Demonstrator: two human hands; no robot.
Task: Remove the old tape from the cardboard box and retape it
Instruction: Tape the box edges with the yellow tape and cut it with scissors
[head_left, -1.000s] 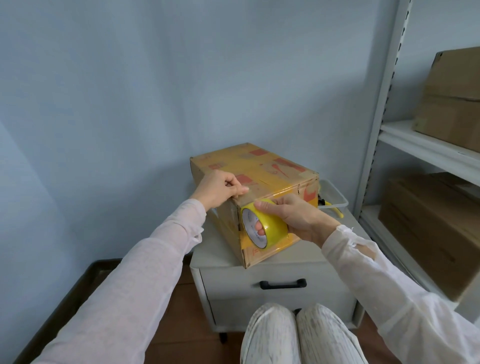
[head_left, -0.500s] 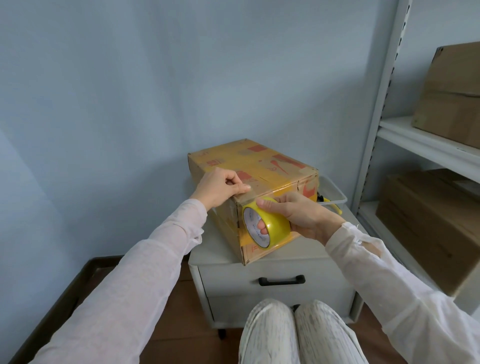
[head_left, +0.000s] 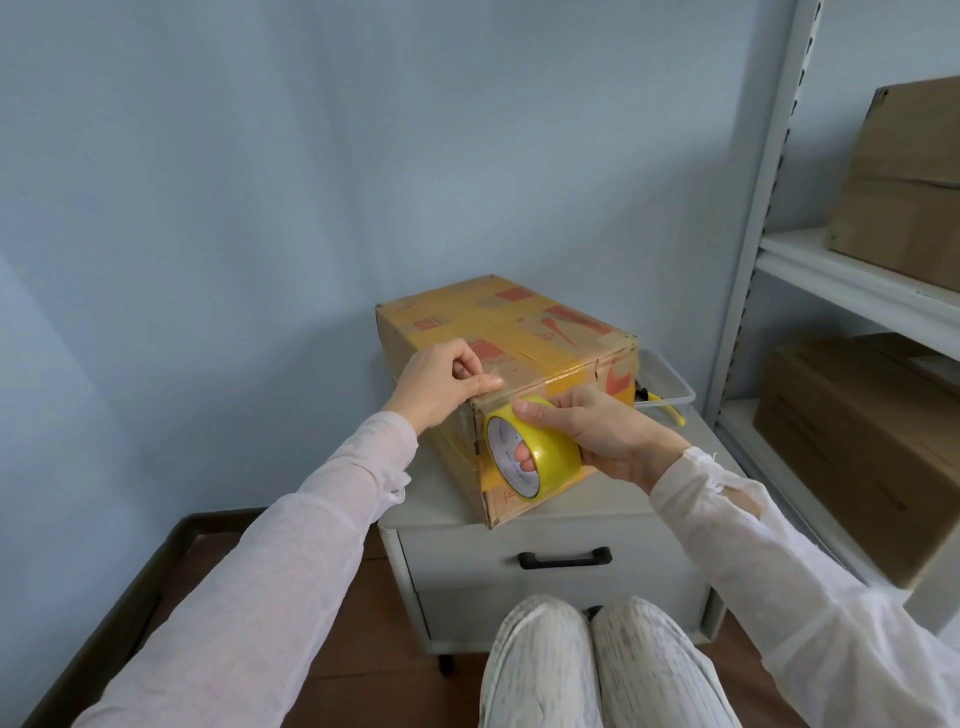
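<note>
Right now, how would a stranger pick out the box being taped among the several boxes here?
Find the grey drawer cabinet left of the shelf. The cardboard box lies on top. Unlike the plain brown shelf boxes, it bears red print and yellow tape.

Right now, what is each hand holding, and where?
Right hand: yellow tape roll, fingers through its core, thumb on the rim. Left hand presses the top edge of the brown cardboard box; hold unclear.

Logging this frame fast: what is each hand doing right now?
Left hand: fingers curled, thumb pressing the box at its top edge.
Right hand: holding the tape roll against the box's end.
</note>
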